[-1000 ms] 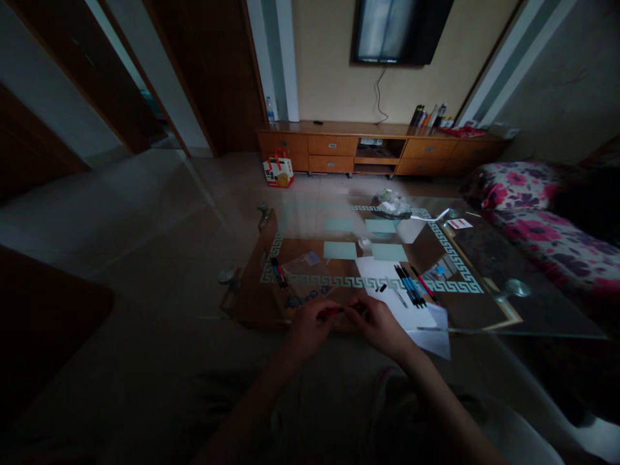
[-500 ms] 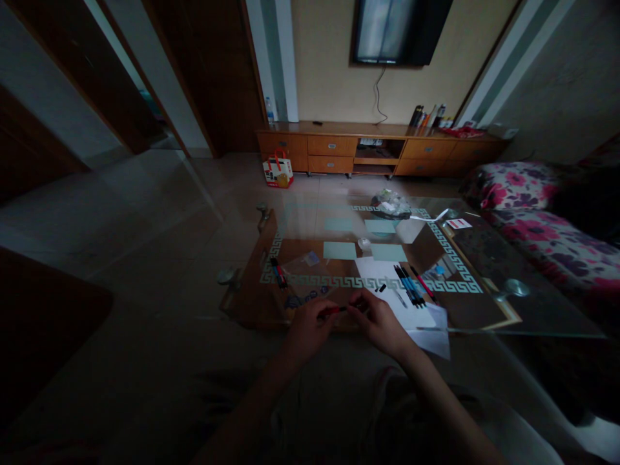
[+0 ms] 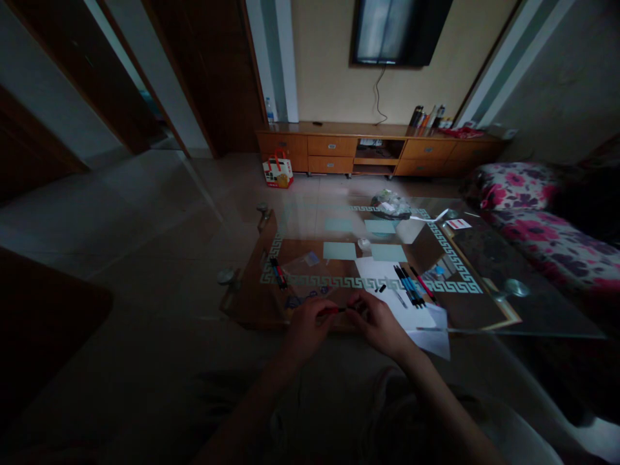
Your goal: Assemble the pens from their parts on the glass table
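Observation:
My left hand [image 3: 310, 324] is closed around the body of a red pen [image 3: 328, 311], held above the near edge of the glass table [image 3: 310, 265]. At the pen's dark end, my right hand [image 3: 371, 316] pinches with thumb and fingers; whether it grips the tip or a small part is too dim to make out. To the right, several blue and black pens [image 3: 409, 287] lie side by side on white paper [image 3: 390, 310], with a red pen [image 3: 423, 284] beside them. Small black parts [image 3: 382, 289] and a thin clear piece [image 3: 401, 298] rest on the paper. More pens [image 3: 279, 274] lie at the left.
A crumpled plastic bag [image 3: 391, 205] sits at the table's far side, near a red and white card [image 3: 458, 223]. Beyond stand a low wooden cabinet [image 3: 332, 146] and a paper gift bag [image 3: 278, 173]. A flowered sofa [image 3: 542, 226] is at the right.
Both hands stay nearly in place around the red pen. The right fingers have shifted slightly at its dark end.

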A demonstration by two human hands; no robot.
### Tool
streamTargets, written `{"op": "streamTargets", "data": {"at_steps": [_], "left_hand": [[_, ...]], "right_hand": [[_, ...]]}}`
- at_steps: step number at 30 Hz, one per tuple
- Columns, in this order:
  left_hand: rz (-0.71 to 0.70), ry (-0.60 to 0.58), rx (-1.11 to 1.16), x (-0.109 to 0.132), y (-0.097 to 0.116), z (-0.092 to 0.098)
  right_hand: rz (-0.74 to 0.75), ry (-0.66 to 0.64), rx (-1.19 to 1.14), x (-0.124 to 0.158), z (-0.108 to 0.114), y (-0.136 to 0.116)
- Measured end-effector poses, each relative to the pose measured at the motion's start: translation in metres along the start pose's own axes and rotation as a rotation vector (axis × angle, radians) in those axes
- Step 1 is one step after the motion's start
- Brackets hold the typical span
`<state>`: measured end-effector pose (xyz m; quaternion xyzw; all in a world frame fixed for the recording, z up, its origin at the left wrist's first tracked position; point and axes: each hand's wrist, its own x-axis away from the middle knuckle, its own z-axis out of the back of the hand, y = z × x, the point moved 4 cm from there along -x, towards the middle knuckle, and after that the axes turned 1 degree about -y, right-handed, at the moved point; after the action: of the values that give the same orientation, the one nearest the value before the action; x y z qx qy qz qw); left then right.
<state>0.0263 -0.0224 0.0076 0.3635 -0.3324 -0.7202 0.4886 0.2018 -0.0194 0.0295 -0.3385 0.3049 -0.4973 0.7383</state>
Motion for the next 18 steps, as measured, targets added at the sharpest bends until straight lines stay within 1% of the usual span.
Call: {"op": "streamTargets", "data": {"at_steps": [7, 13, 18], "left_hand": [[-0.009, -0.013, 0.005, 0.0002, 0.0035, 0.0012], [0.002, -0.020, 0.006, -0.0002, 0.0042, 0.0022], [-0.002, -0.023, -0.010, 0.0003, 0.0051, 0.0020]], "right_hand": [[0.040, -0.001, 0.085, -0.0001, -0.0008, 0.0003], [0.042, 0.004, 0.029, -0.0002, -0.0009, -0.0019], [0.044, 0.009, 0.088, -0.0001, -0.0004, -0.0023]]}}
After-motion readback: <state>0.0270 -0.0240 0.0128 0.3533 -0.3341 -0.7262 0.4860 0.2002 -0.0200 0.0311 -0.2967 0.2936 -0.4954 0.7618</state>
